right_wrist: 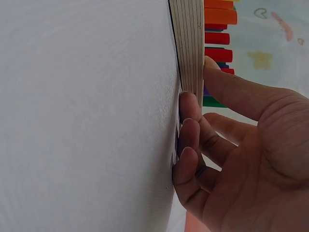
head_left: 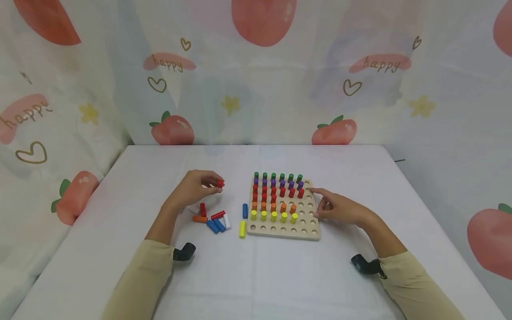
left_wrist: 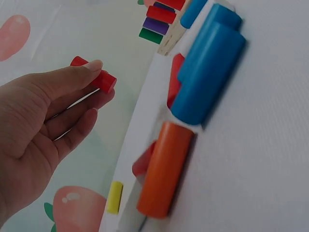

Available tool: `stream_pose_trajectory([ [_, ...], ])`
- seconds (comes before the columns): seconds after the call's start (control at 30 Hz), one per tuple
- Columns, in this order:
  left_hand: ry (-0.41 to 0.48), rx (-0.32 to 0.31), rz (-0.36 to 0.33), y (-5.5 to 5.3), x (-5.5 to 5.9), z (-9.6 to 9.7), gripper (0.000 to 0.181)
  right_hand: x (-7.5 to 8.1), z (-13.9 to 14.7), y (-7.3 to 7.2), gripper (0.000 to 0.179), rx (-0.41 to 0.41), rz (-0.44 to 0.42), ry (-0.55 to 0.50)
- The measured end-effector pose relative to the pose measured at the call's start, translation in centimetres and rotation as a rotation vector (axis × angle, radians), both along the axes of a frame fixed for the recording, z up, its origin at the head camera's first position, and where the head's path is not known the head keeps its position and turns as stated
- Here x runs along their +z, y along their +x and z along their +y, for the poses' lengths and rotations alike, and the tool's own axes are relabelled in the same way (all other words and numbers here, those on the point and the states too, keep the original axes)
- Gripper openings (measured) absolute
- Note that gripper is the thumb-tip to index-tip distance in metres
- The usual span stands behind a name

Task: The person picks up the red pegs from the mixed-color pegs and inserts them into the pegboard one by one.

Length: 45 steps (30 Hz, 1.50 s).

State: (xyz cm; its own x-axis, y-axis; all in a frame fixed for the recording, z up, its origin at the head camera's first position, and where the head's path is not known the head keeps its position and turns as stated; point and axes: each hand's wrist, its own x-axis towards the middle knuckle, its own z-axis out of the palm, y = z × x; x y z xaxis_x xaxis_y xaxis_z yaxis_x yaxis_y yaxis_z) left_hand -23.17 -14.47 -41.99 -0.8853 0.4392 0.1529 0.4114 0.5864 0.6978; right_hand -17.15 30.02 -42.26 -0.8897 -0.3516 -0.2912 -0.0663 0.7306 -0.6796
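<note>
A short red peg (left_wrist: pixel 106 81) is pinched between the thumb and fingers of my left hand (head_left: pixel 194 189), above the table left of the pegboard. The wooden pegboard (head_left: pixel 266 232) carries upright rows of green, purple, red, orange and yellow pegs. Bare holes show along its right side and front. My right hand (head_left: pixel 338 208) holds the board's right edge. In the right wrist view, its thumb (right_wrist: pixel 227 84) lies against the board's upper edge, while other fingers curl low beside the layered side. The underside of the board is hidden.
Loose pegs lie below my left hand: an orange peg (head_left: pixel 199 219), a white peg (head_left: pixel 227 221), blue pegs (head_left: pixel 216 226) and red pegs (head_left: pixel 218 215). A blue peg (head_left: pixel 245 210) and a yellow peg (head_left: pixel 242 229) lie along the board's left edge. White cloth covers the table (head_left: pixel 256 275).
</note>
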Motion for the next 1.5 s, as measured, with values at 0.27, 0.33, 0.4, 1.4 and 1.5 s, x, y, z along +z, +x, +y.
stream_pose_trajectory([
  [0.27, 0.039, -0.051, 0.042, -0.5, 0.5, 1.9, 0.027, -0.1, 0.0, 0.0, 0.080, 0.011, 0.009, -0.001],
  [0.33, 0.048, -0.067, 0.052, -0.6, 0.6, 2.6, 0.026, -0.1, 0.0, 0.0, 0.080, 0.011, 0.008, -0.002],
  [0.4, 0.058, -0.076, 0.055, -0.7, 0.9, 3.2, 0.025, -0.1, 0.0, 0.0, 0.080, 0.011, 0.008, -0.004],
  [1.4, 0.060, -0.206, 0.023, -0.3, 1.6, 11.2, 0.026, -0.4, 0.2, -0.1, 0.081, 0.009, -0.008, -0.015],
  [1.5, 0.057, -0.221, 0.017, -0.1, 1.6, 11.9, 0.025, -0.3, 0.2, -0.1, 0.081, 0.012, -0.003, -0.015],
])
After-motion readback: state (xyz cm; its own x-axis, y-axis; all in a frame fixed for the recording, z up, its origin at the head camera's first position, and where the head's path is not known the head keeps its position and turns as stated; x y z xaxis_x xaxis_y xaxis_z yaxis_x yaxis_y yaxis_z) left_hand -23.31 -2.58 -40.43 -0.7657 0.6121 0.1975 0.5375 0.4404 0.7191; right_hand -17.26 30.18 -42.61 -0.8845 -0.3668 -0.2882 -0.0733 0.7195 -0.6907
